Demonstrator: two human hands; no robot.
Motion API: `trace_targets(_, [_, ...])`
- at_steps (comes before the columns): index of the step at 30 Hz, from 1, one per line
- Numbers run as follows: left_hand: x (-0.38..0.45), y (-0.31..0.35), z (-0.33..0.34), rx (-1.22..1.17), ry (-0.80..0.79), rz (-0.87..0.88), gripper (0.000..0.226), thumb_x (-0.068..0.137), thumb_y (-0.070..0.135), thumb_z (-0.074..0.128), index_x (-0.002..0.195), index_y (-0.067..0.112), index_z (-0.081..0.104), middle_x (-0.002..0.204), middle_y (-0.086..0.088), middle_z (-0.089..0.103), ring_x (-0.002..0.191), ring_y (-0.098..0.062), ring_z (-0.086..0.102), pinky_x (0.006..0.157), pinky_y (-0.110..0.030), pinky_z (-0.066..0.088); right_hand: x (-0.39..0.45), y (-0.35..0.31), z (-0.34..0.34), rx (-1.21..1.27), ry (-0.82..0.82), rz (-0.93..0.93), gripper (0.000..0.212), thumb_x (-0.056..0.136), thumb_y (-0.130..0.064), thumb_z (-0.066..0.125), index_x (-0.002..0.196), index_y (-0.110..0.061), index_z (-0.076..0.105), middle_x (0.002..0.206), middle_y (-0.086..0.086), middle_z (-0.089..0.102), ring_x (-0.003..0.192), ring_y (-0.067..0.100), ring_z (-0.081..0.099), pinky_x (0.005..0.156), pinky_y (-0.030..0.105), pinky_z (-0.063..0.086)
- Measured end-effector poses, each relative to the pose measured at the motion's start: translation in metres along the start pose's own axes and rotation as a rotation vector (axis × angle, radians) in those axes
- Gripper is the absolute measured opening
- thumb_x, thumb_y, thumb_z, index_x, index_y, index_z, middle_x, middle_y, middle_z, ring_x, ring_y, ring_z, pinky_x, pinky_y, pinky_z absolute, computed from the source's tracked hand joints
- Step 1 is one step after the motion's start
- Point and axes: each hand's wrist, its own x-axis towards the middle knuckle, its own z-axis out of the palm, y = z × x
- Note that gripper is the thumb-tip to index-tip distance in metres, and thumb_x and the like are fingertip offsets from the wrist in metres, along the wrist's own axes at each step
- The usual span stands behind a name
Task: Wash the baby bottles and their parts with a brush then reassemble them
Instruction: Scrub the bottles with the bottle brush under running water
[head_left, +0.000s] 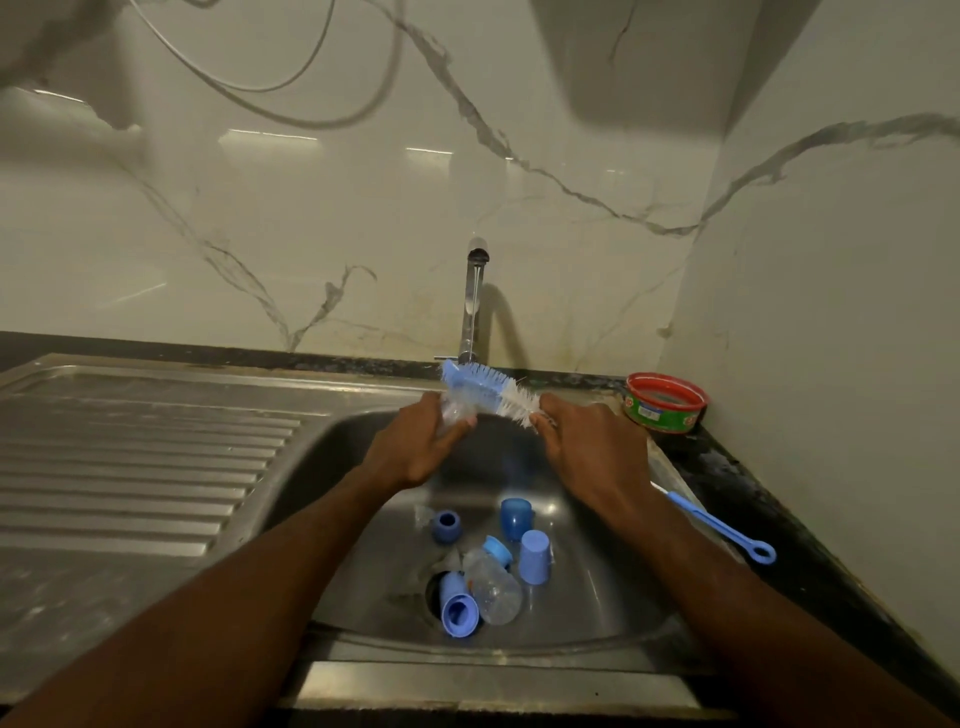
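Note:
My left hand (415, 441) grips a clear baby bottle (453, 413) above the sink. My right hand (587, 441) holds the bottle brush (493, 392) by its handle; its blue and white bristles lie against the bottle's top, under the tap. In the sink bowl (597, 587) lie another clear bottle (493, 592) with a blue collar, two blue caps (517, 517) (535, 556), a blue ring (447, 526) and a blue cap (458, 605) over the drain.
The tap (474, 301) stands at the back of the sink. A ribbed drainboard (130, 457) stretches to the left. On the dark counter to the right are a red and green tub (665, 402) and a thin blue brush (722, 527). Marble walls close the corner.

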Motion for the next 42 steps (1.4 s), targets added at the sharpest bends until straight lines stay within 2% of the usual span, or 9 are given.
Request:
trace_targets(5, [-0.005, 0.023, 0.007, -0.012, -0.09, 0.212, 0.053, 0.098, 0.052, 0.057, 0.139, 0.019, 0.051, 0.132, -0.002, 0.063, 0.116, -0.013, 0.061, 0.102, -0.042, 0.051, 0.008, -0.014, -0.001, 0.054, 0.009, 0.001, 0.027, 0.106, -0.045, 0.04, 0.121, -0.031, 0.057, 0.1, 0.0, 0.07, 0.084, 0.021, 0.066, 0.077, 0.043, 0.057])
trace_targets(10, [0.001, 0.012, 0.002, -0.055, 0.095, -0.031, 0.064, 0.086, 0.037, 0.079, 0.133, 0.012, 0.042, 0.127, -0.009, 0.061, 0.104, -0.015, 0.059, 0.087, -0.03, 0.05, 0.002, -0.011, -0.008, 0.001, -0.039, 0.004, 0.029, 0.106, -0.047, 0.038, 0.121, -0.032, 0.058, 0.104, 0.0, 0.07, 0.088, 0.022, 0.065, 0.079, 0.042, 0.056])
trace_targets(14, [-0.002, -0.005, -0.003, 0.022, 0.075, -0.201, 0.078, 0.076, 0.041, 0.087, 0.132, 0.014, 0.039, 0.126, -0.008, 0.061, 0.108, -0.02, 0.062, 0.088, -0.033, 0.051, -0.007, -0.012, -0.008, -0.003, -0.078, -0.022, 0.028, 0.105, -0.045, 0.04, 0.118, -0.03, 0.059, 0.103, -0.001, 0.069, 0.088, 0.018, 0.063, 0.078, 0.036, 0.053])
trace_targets(21, [-0.001, 0.034, 0.017, 0.066, -0.048, 0.026, 0.06, 0.08, 0.047, 0.082, 0.128, 0.019, 0.059, 0.122, -0.001, 0.069, 0.106, -0.014, 0.065, 0.092, -0.028, 0.05, 0.007, -0.042, -0.007, -0.094, -0.058, 0.017, 0.025, 0.1, -0.036, 0.055, 0.122, -0.025, 0.051, 0.104, 0.004, 0.068, 0.088, 0.024, 0.068, 0.065, 0.034, 0.045])
trace_targets(28, [-0.003, 0.008, 0.001, 0.122, -0.041, -0.248, 0.062, 0.085, 0.05, 0.077, 0.131, 0.014, 0.057, 0.128, -0.008, 0.063, 0.116, -0.02, 0.059, 0.104, -0.035, 0.046, -0.01, -0.021, -0.015, -0.078, -0.086, -0.075, 0.023, 0.104, -0.04, 0.04, 0.116, -0.028, 0.054, 0.096, 0.002, 0.068, 0.081, 0.021, 0.064, 0.071, 0.037, 0.052])
trace_targets(32, [-0.003, 0.014, 0.004, 0.061, -0.103, -0.16, 0.064, 0.087, 0.045, 0.077, 0.137, 0.014, 0.053, 0.133, -0.007, 0.059, 0.121, -0.021, 0.056, 0.104, -0.035, 0.046, -0.006, -0.027, -0.015, -0.043, -0.141, -0.064, 0.025, 0.105, -0.037, 0.041, 0.121, -0.025, 0.055, 0.101, 0.003, 0.067, 0.084, 0.021, 0.063, 0.078, 0.039, 0.055])
trace_targets(37, [-0.002, 0.035, 0.016, -0.147, -0.087, -0.014, 0.008, 0.1, 0.037, 0.06, 0.103, 0.034, 0.053, 0.095, 0.016, 0.056, 0.087, -0.002, 0.061, 0.063, -0.006, 0.044, 0.007, -0.036, -0.016, -0.022, -0.095, -0.015, 0.023, 0.104, -0.03, 0.047, 0.125, -0.023, 0.053, 0.108, 0.006, 0.068, 0.091, 0.025, 0.066, 0.079, 0.039, 0.056])
trace_targets(40, [0.002, 0.023, 0.01, -0.151, -0.005, -0.058, 0.008, 0.101, 0.037, 0.058, 0.104, 0.031, 0.054, 0.102, 0.006, 0.06, 0.083, 0.005, 0.06, 0.064, -0.008, 0.045, 0.003, -0.027, -0.02, -0.034, -0.092, -0.025, 0.025, 0.104, -0.034, 0.046, 0.126, -0.026, 0.054, 0.109, 0.005, 0.069, 0.093, 0.027, 0.067, 0.08, 0.042, 0.055])
trace_targets(42, [0.004, 0.011, 0.006, -0.091, -0.027, -0.117, 0.041, 0.095, 0.037, 0.069, 0.125, 0.016, 0.051, 0.114, -0.001, 0.056, 0.092, -0.004, 0.056, 0.071, -0.014, 0.04, -0.001, -0.021, -0.021, -0.051, -0.084, -0.04, 0.023, 0.104, -0.039, 0.043, 0.121, -0.029, 0.055, 0.104, 0.004, 0.069, 0.09, 0.026, 0.066, 0.079, 0.042, 0.056])
